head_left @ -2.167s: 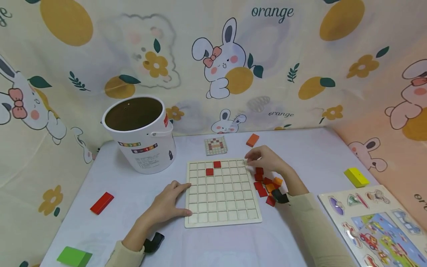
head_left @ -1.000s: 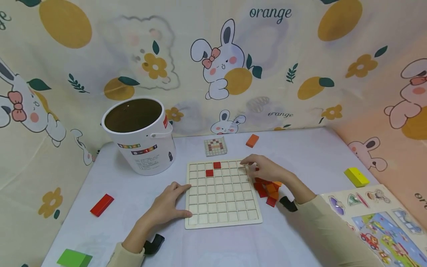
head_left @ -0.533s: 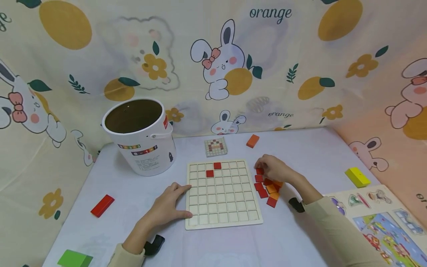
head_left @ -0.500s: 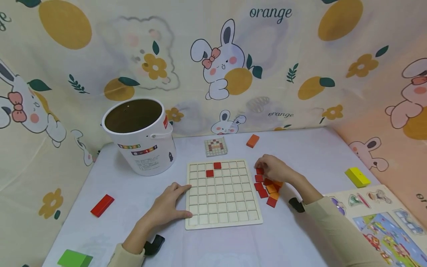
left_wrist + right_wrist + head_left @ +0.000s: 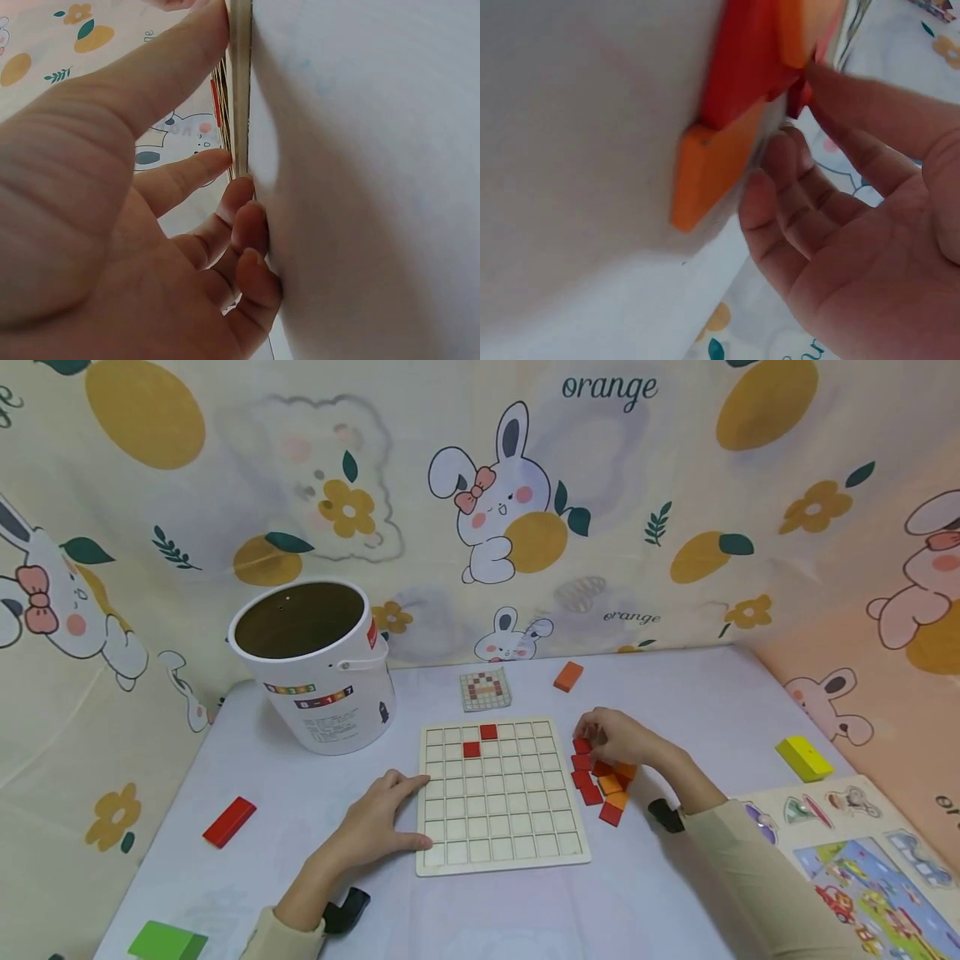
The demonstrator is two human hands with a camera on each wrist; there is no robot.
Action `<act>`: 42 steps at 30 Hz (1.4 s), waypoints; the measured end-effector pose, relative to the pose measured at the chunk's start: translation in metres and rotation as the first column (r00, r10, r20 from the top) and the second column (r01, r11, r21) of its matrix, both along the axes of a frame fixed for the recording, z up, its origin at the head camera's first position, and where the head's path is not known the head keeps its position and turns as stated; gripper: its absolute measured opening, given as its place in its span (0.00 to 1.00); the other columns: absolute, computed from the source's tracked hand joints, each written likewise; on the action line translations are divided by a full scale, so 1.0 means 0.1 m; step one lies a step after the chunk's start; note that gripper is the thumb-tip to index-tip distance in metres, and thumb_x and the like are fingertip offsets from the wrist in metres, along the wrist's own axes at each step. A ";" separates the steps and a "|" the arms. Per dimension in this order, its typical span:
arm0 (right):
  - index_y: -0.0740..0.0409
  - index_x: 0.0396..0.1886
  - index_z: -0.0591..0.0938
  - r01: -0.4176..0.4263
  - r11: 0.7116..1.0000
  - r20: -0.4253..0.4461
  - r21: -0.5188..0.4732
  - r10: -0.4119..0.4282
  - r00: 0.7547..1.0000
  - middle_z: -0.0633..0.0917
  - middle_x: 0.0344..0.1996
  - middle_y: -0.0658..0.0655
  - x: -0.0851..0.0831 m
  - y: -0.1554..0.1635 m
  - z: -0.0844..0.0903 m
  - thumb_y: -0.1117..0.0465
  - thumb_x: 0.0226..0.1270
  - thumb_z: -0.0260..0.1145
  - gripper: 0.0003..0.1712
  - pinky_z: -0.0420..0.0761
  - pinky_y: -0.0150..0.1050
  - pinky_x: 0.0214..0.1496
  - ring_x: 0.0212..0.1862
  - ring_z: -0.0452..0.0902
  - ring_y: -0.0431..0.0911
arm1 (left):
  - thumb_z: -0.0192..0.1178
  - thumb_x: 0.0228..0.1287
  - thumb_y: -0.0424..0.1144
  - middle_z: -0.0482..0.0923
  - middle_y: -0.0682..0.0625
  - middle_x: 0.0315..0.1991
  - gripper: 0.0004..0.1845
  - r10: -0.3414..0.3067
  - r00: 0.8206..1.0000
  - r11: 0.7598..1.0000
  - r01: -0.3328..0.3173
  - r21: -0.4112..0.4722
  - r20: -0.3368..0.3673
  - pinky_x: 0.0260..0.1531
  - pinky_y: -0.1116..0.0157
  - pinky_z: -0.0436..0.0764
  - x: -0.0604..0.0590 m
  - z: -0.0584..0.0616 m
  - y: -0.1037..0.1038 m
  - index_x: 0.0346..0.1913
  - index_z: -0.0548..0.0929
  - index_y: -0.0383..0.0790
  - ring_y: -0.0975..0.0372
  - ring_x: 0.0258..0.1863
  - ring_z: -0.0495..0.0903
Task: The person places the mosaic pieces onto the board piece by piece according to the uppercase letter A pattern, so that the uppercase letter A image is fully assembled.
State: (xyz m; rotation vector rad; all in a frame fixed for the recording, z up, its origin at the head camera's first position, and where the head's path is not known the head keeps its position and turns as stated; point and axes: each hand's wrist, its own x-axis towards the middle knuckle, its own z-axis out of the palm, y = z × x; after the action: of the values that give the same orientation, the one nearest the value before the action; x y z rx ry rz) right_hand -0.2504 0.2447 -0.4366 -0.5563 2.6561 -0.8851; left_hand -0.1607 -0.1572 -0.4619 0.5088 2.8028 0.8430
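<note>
"orange" twice on the backdrop (image 5: 450, 610)

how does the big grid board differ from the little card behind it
The board is large, the card small. The board bears two red tiles; the card shows a coloured pattern. The left hand touches the board, while no hand touches the card. Both lie on the table and have a grid.

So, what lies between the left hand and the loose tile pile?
The grid board, with two red tiles on it, as the head view shows; the left hand touches its edge.
</note>
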 end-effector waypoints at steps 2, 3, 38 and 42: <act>0.63 0.43 0.82 -0.014 1.000 0.011 0.007 0.014 1.000 0.77 0.35 0.57 -0.01 0.00 0.00 0.75 0.58 0.69 0.13 0.77 0.41 0.41 0.41 0.71 0.51 | 0.80 0.40 0.57 0.70 0.54 0.45 0.50 -0.001 1.000 1.000 0.001 0.001 0.000 0.39 0.63 0.70 0.00 0.00 0.00 0.69 0.74 0.44 0.62 0.41 0.66; 0.63 0.43 0.82 -0.016 1.000 0.017 0.008 0.016 1.000 0.77 0.35 0.57 -0.01 0.00 0.01 0.74 0.59 0.69 0.13 0.77 0.40 0.42 0.41 0.71 0.51 | 0.80 0.40 0.57 0.70 0.54 0.45 0.50 -0.002 1.000 1.000 0.002 0.001 0.002 0.39 0.63 0.70 0.00 0.00 0.00 0.69 0.74 0.44 0.63 0.41 0.65; 0.63 0.39 0.86 -0.182 0.975 -0.084 -0.127 0.172 0.981 0.82 0.31 0.54 -0.23 -0.97 -0.03 0.75 0.62 0.67 0.08 0.77 0.36 0.38 0.34 0.76 0.44 | 0.80 0.40 0.58 0.69 0.56 0.45 0.50 0.004 1.000 1.000 -0.004 -0.004 -0.003 0.39 0.64 0.69 0.01 -0.01 0.00 0.70 0.74 0.46 0.63 0.42 0.65; 0.60 0.42 0.88 -0.188 0.982 -0.148 -0.001 0.185 0.972 0.81 0.34 0.52 -0.20 -0.97 -0.03 0.72 0.61 0.70 0.10 0.76 0.38 0.40 0.35 0.74 0.43 | 0.80 0.40 0.58 0.69 0.55 0.45 0.50 0.000 1.000 1.000 0.000 -0.001 -0.006 0.38 0.64 0.68 0.01 0.00 0.00 0.70 0.74 0.45 0.63 0.42 0.65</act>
State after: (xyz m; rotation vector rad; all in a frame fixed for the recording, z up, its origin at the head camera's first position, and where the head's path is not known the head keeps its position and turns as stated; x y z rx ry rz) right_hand -0.2702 0.1475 -0.4394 -0.8908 2.6709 -0.8392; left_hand -0.1597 -0.1571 -0.4623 0.5126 2.8084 0.8411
